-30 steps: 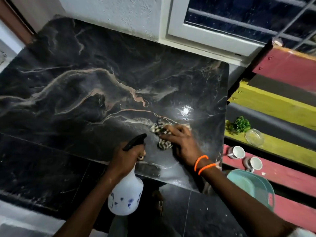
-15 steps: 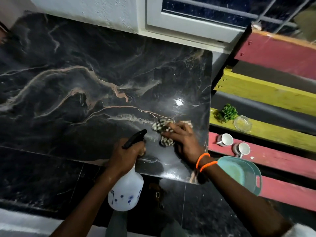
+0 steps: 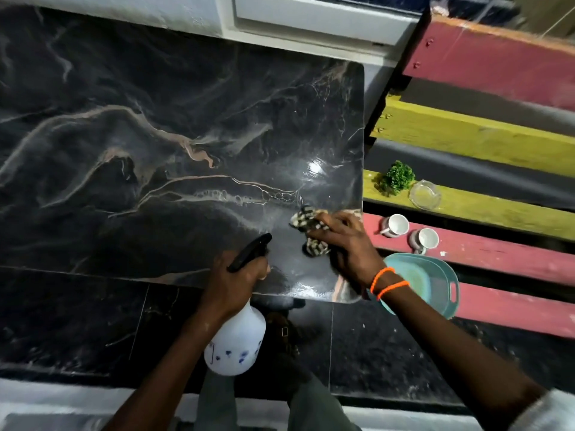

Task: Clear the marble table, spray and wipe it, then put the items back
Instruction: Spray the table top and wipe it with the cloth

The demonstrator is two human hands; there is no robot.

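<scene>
Your right hand (image 3: 348, 244) presses flat on a checked cloth (image 3: 306, 222) near the right edge of the dark marble counter (image 3: 155, 150), close to its near right corner; the fingers lie spread over the cloth rather than closed round it. Your left hand (image 3: 233, 281) has its grip closed round the neck of one white spray bottle (image 3: 236, 343), held just off the counter's near edge, its black nozzle (image 3: 250, 251) over the surface. The marble carries pale and tan veins and a bright glare spot beside the cloth; nothing else rests on it. Two orange bands (image 3: 387, 281) circle your right wrist. To the right, painted pallet slats (image 3: 482, 138) in red, yellow and grey hold two white mugs (image 3: 396, 225), one green sprig (image 3: 396, 181), one clear glass dish (image 3: 424, 194) and one teal tray (image 3: 435, 284). Dark tiles (image 3: 77, 321) cover the floor; a white window frame (image 3: 311, 23) runs along the far edge.
</scene>
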